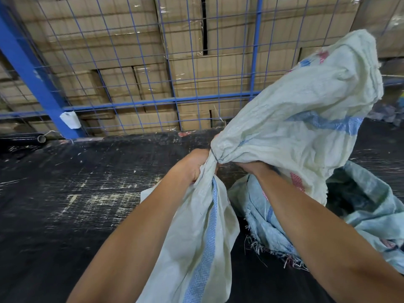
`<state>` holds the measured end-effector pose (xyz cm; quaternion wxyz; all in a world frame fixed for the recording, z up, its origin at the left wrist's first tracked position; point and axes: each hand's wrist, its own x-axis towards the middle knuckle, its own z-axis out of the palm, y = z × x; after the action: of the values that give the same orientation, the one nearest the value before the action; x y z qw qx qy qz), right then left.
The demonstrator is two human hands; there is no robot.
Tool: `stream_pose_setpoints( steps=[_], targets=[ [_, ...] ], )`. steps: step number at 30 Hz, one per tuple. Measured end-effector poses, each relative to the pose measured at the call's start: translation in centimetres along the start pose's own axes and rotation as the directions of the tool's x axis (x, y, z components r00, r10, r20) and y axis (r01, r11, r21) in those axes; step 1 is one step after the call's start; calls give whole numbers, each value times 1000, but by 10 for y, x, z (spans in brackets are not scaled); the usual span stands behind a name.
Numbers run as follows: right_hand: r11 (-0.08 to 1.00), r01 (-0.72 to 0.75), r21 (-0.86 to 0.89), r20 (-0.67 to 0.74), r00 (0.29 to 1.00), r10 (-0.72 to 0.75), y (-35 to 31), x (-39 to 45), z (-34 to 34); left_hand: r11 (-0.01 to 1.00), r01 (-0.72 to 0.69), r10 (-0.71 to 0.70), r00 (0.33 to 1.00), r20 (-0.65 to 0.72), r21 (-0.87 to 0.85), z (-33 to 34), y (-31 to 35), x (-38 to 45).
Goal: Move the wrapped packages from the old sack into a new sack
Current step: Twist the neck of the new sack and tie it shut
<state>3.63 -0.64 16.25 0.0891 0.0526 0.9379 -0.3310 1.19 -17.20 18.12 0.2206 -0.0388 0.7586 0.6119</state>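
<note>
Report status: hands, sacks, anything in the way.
Left hand grips sack neck; right hand partly hidden beneath. Frayed sack open below. No packages visible.

We're in a warehouse, a storage bay by the look of it: a blue wire-mesh cage wall (153, 90) runs across the back, and behind it taped cardboard cartons (122, 47) are stacked high. Down here a scuffed black work surface (65, 189) is spread wide, with woven bulk sacks (290, 110) on it.

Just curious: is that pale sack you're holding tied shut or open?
Tied shut: a dark cord cinches the pale sack at its gathered neck, where the left hand and right hand grip it.
</note>
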Motion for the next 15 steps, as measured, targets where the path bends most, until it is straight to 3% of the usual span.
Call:
stream_pose_setpoints(
  steps=[3,5,7,9,12,15],
  targets=[
    [949,-188,253,131,979,159,1,10,22,998,-42,52,978,-204,53,0,-3,17],
    [890,-123,440,128,989,74,-2,12,41,979,-113,162,936,-313,168,2,-7,22],
    [872,20,489,63,996,-59,8,28,66,950,-154,263,863,-432,271,4,-9,22],
    [897,179,403,-25,982,-185,4,25,84,922,-140,323,793,-517,361,0,-11,25],
    [919,358,168,-168,928,-331,-7,5,86,932,-71,291,728,-621,354,-9,-16,27],
    [914,398,-81,-139,904,-405,-14,1,62,920,-24,291,711,-640,391,-7,-24,27]
  ],
)
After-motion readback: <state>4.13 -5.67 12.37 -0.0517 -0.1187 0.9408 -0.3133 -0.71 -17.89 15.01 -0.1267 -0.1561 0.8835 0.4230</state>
